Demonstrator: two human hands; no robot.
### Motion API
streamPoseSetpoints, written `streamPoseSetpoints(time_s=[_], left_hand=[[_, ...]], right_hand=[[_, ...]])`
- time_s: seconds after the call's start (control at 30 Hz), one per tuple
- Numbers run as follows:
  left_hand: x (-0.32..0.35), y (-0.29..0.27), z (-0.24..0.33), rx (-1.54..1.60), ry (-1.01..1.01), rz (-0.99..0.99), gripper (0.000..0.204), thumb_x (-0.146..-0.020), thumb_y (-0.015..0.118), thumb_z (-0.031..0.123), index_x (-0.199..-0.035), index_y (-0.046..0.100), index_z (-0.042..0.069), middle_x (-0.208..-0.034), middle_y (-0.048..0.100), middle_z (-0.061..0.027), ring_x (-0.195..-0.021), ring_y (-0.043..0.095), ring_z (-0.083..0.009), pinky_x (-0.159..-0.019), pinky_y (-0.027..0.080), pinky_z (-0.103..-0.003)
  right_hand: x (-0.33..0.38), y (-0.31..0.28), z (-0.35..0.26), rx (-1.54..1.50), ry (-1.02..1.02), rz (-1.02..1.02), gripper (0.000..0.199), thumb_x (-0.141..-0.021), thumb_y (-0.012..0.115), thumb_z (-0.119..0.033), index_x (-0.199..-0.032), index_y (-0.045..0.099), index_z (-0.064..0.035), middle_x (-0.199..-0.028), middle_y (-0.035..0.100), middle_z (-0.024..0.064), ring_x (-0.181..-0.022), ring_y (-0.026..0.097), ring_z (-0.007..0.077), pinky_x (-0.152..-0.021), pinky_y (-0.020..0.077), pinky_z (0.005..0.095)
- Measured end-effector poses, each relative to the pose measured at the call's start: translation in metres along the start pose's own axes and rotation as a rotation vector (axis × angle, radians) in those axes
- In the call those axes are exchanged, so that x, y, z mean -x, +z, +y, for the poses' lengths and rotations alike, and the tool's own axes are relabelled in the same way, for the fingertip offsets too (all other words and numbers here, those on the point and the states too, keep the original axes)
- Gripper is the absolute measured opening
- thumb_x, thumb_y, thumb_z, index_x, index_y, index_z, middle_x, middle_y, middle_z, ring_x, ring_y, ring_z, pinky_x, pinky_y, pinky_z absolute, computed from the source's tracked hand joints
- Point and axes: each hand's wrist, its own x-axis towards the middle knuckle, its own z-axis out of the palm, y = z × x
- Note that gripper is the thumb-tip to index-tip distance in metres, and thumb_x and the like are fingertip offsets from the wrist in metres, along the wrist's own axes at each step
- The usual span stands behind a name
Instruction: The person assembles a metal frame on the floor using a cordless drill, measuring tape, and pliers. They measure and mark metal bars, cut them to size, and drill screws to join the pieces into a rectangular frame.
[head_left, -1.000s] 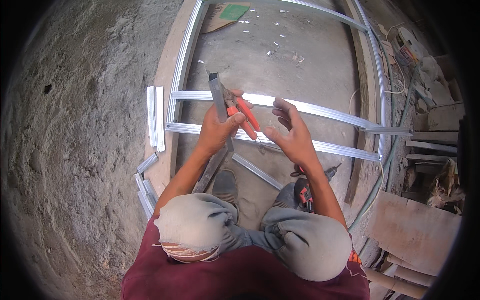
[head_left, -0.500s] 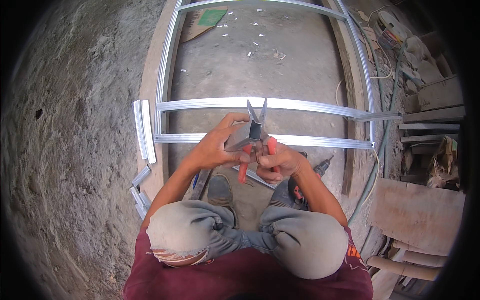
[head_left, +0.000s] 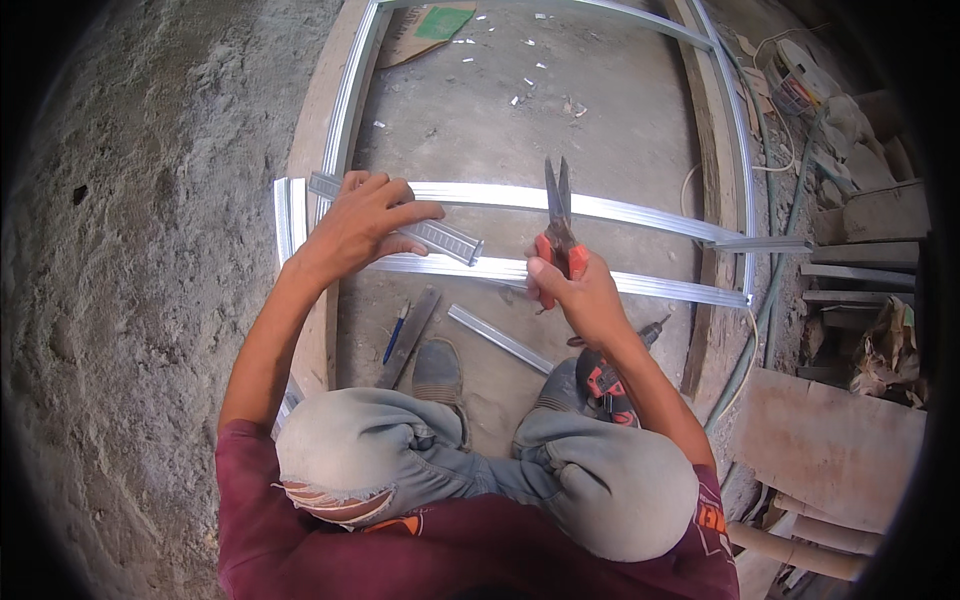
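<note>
- I have the left grip (head_left: 360, 225) closed about a short metal channel (head_left: 445, 242), thumb at its near edge and fingers over the far one; how hard it pinches, I cannot tell.
- That hold falls near mid-length, probably for balance, and both ends stick out: one beyond the knuckles, the other, ribbed side up, toward the right.
- The channel slants over the left part of the metal frame (head_left: 620, 212); whether it touches the frame, I cannot tell.
- My right grip (head_left: 580, 288) is wrapped around the red-handled snips (head_left: 560, 232), pinching the handles. The blades rise beyond the fingers, tips slightly parted and pointing away from me, which seems to keep the edges off the skin.
- From the right grip, the channel's ribbed end lies to the left, near the snips but apart from them.
- The frame seems to rest along a pale board (head_left: 318, 110) and a timber beam (head_left: 715, 130), presumably to lift it from the floor.
- A drill (head_left: 607, 385) stands by the right boot (head_left: 562, 388), perhaps for easy reach.
- Before the boots, a loose metal strip (head_left: 500, 338) and a blue pen (head_left: 397, 333) lie on the floor.
</note>
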Motion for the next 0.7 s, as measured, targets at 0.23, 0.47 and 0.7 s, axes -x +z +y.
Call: streamPoseSetpoints(time_s=[0.23,0.47,0.7], left_hand=[[-0.025,-0.008,0.026,-0.079,0.205,-0.12,0.066,-0.07,0.078,0.032,-0.135,0.063,0.03,-0.108,0.063,0.0047,-0.105,0.055,-0.0186,-0.105,0.036,-0.045],[-0.014,0.02,0.032,0.586,-0.275,0.62,0.066,-0.095,0.06,0.049,-0.143,0.052,0.006,-0.131,0.059,-0.0136,-0.124,0.056,-0.0273,-0.11,0.038,-0.046],[-0.03,0.077,0.055,2.127,-0.288,0.484,0.06,-0.108,0.038,0.048,-0.143,0.041,0.0,-0.104,0.062,-0.0109,-0.103,0.061,-0.0247,-0.094,0.052,-0.044]], right_hand=[[-0.027,0.02,-0.022,0.215,-0.14,-0.111,0.041,-0.085,0.082,-0.021,-0.114,0.063,0.0,-0.095,0.066,0.0055,-0.081,0.061,0.0124,-0.067,0.0499,0.0298],[-0.029,0.012,-0.011,-0.481,0.106,-0.168,0.041,-0.086,0.079,-0.014,-0.119,0.059,-0.0008,-0.101,0.066,0.0067,-0.081,0.067,0.019,-0.067,0.0538,0.0341],[-0.024,0.03,0.001,-0.721,0.151,-0.356,0.034,-0.091,0.073,-0.015,-0.119,0.057,-0.0032,-0.101,0.066,0.0076,-0.083,0.065,0.0197,-0.073,0.0546,0.0403]])
